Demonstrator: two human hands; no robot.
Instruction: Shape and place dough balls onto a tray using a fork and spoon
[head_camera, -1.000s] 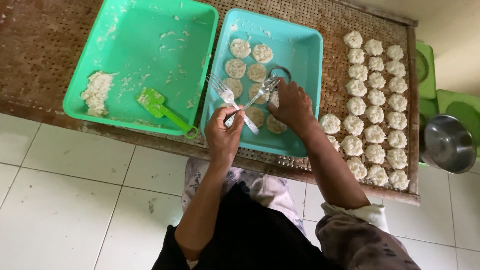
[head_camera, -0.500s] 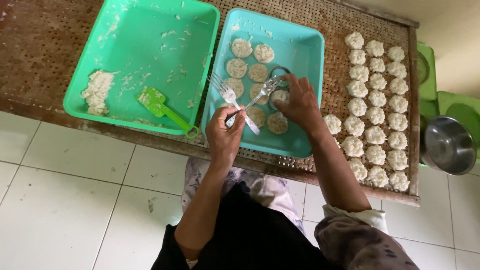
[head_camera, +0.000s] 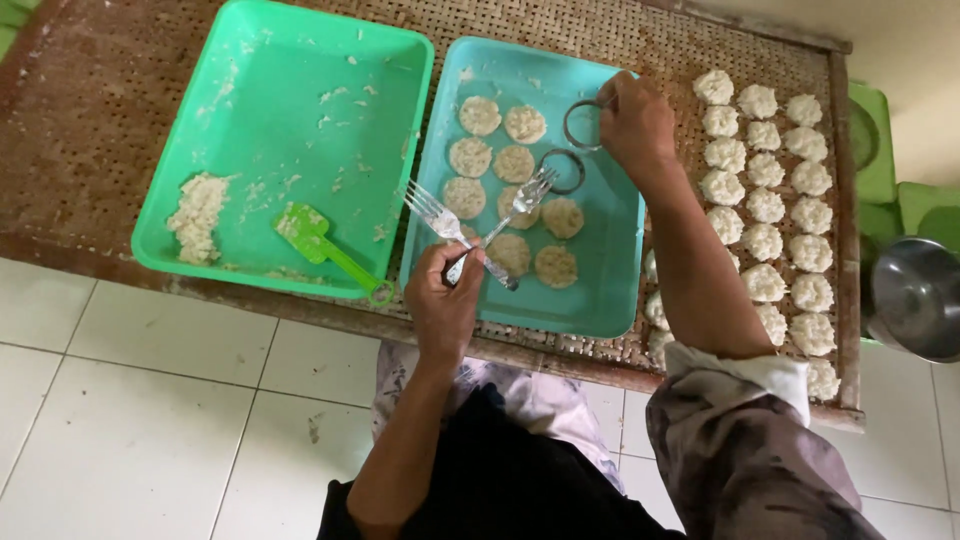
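The blue tray (head_camera: 600, 290) holds flat patties (head_camera: 515, 165) and a loose ring (head_camera: 563, 171). Over it, the left hand (head_camera: 445, 305) clamps two forks (head_camera: 470, 225), while the right hand's (head_camera: 632, 120) fingers pinch another ring (head_camera: 583, 124). Left of it, the green tray (head_camera: 270, 90) holds dough (head_camera: 197, 215) and a scoop (head_camera: 320, 243).

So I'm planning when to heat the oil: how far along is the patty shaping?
Nine flat patties already lie in the blue tray. In hand: the left hand holds two forks, and the right hand holds a metal ring at the tray's far end. Left: rows of rough dough balls and a small dough heap in the green tray.
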